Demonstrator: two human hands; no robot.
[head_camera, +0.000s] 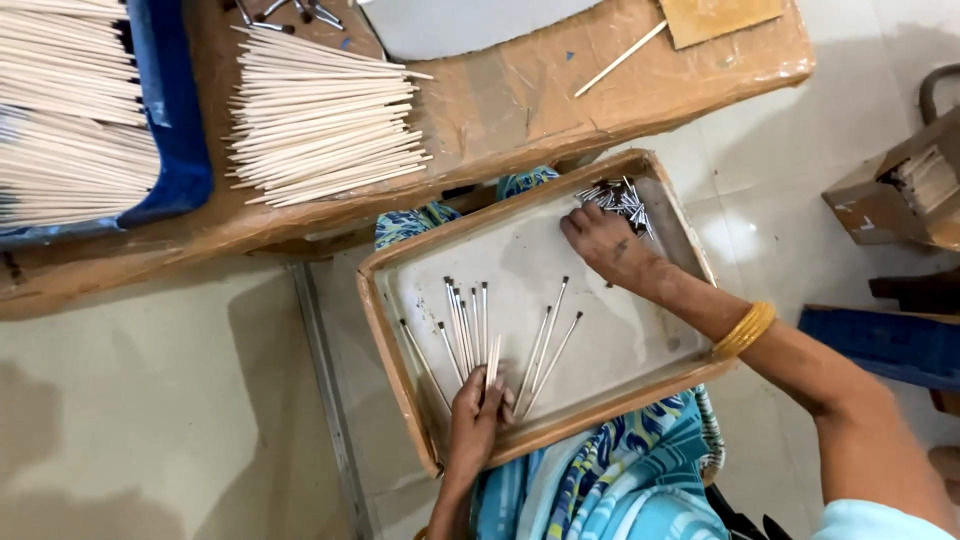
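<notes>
**One head-worn view, looking steeply down**

The scene is seen from a single camera worn on the head, pointed almost straight down over the lap. A shallow tray (400, 330) is held close and centred; a low table (520, 100) is cut off along the top edge. The floor is perhaps farther below. No second view is given.

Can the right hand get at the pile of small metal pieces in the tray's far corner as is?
Probably yes. The right hand already lies at the edge of the pile of metal pieces in the tray, with nothing between them. The left hand holds sticks at the near side, out of the way.
</notes>
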